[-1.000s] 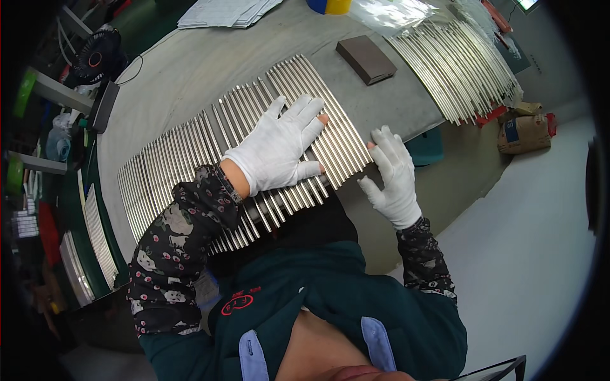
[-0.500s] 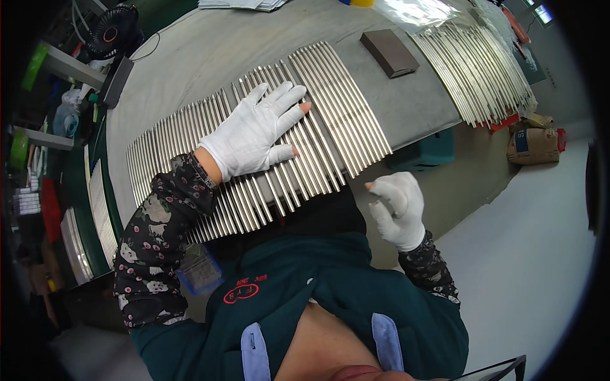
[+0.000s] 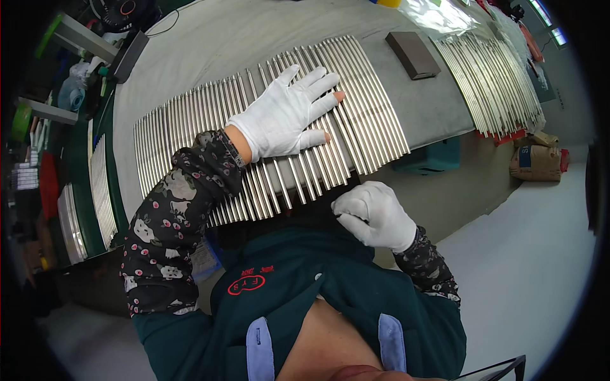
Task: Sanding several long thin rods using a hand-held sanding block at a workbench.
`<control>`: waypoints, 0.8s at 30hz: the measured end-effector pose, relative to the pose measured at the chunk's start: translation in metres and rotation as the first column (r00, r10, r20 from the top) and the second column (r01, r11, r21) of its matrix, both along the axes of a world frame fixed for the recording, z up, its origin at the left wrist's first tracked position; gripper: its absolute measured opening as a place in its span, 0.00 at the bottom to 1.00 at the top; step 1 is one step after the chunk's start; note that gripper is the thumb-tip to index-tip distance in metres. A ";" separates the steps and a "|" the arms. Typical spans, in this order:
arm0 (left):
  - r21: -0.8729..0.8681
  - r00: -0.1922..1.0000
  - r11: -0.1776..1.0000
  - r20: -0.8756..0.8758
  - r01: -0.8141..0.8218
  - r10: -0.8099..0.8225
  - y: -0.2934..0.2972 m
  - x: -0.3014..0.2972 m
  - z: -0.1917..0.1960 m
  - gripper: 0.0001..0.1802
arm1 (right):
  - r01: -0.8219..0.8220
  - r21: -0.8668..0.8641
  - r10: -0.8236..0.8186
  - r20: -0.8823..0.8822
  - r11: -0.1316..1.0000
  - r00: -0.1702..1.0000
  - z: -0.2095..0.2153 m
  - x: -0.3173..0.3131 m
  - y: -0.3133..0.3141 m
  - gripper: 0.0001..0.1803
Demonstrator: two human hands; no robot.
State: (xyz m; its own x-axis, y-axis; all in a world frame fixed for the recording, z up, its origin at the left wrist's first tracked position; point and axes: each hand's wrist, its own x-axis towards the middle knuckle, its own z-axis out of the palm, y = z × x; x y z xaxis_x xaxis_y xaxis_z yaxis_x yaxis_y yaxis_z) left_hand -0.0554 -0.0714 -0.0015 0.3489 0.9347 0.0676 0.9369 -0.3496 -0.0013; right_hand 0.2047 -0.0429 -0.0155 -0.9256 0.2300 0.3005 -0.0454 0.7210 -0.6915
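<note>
A wide row of slim, shiny metal rods (image 3: 368, 95) lies side by side on the grey tabletop (image 3: 438, 105), with a few narrow gaps between groups. My left hand (image 3: 283, 117), in a white glove with bare thumb and fingertip, lies flat across the rods right of the row's middle, its fingers spread. My right hand (image 3: 375, 219), gloved the same way, hovers in front of the table's near edge, just below the rod ends. Its fingers are curled in, and no rod shows in it. The palm side is partly hidden.
A dark brown block (image 3: 413, 56) sits beyond the row, to the right. Farther right lies a second batch of rods (image 3: 489, 86) near clear plastic (image 3: 438, 16). A teal bin (image 3: 432, 155) stands below the edge. More rods (image 3: 101, 190) lie on a green surface at left.
My left hand stays spread on the rods and appears farther right and higher in the picture. My right hand has moved left toward the rod ends, and its fingers have curled in. The view has shifted slightly.
</note>
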 end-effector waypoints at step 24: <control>0.007 0.998 1.000 0.056 -0.024 0.024 -0.014 -0.002 0.019 0.41 | -0.142 -0.019 0.144 0.163 0.990 0.976 -0.016 -0.008 -0.015 0.11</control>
State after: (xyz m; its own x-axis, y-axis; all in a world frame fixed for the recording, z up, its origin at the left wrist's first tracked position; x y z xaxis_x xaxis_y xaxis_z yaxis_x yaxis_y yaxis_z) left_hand -0.0573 -0.0855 0.0171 0.3219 0.9421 0.0937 0.9437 -0.3273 0.0483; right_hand 0.1963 -0.0580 -0.0311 -0.9856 0.0931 0.1415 -0.0338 0.7104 -0.7030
